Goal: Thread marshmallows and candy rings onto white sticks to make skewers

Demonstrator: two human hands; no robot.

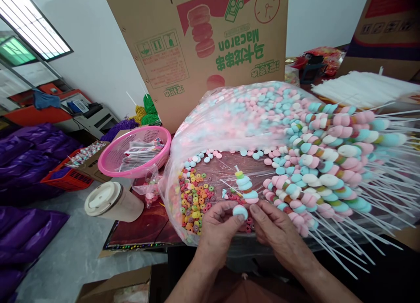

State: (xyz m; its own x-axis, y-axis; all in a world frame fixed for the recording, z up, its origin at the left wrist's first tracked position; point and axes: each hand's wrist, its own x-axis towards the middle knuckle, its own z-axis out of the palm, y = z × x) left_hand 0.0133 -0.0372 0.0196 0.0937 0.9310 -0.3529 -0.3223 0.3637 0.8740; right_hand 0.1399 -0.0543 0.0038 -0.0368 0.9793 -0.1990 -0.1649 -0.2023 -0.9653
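Observation:
My left hand (218,228) pinches a pale blue marshmallow disc (240,212) between thumb and fingers. Close beside it, my right hand (274,226) is closed at the base of a candy skewer (245,185), just under its lowest pink disc. Blue, white and pink discs are threaded on that stick, with small coloured rings between them and a yellow-green one near the top. Most of the stick below is hidden by my fingers. Loose fruit-coloured candy rings (196,198) lie left of my hands. To the right, many filled skewers (328,163) are piled with their white sticks outward.
Behind the work area, a clear plastic bag (229,119) holds loose pastel discs. A pink basket (167,152) with printed packets and a lidded cup (114,202) stand left. A tall cardboard box (157,14) rises at the back; white sticks (361,88) lie back right.

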